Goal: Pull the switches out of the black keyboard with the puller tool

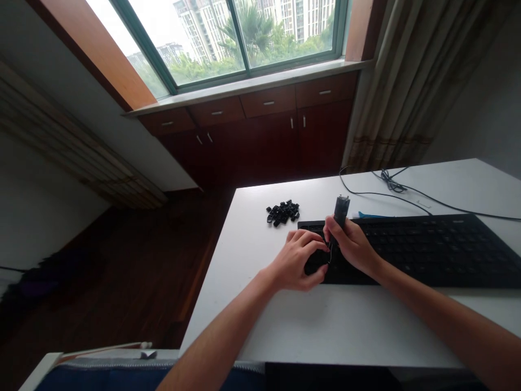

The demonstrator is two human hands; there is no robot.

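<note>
Under our left hand (295,260), rounded black plastic object (314,264), fingers clenched around it; exact kind hidden. Right hand (352,244) grasps dark grey cylindrical tool (341,210) upright, thin wire loop (330,255) below fingers meeting object. Just past right fingers, black keyboard (423,250). Ahead of left fingertips, heap of black keycaps (283,212) on white table (244,326).

The keyboard (423,250) is matt black plastic (the loose keycaps (283,213) too), the tabletop (325,326) smooth.

A black keycap puller (341,212) stands upright over the keyboard (423,252), near heaped black keycaps (283,213).
</note>
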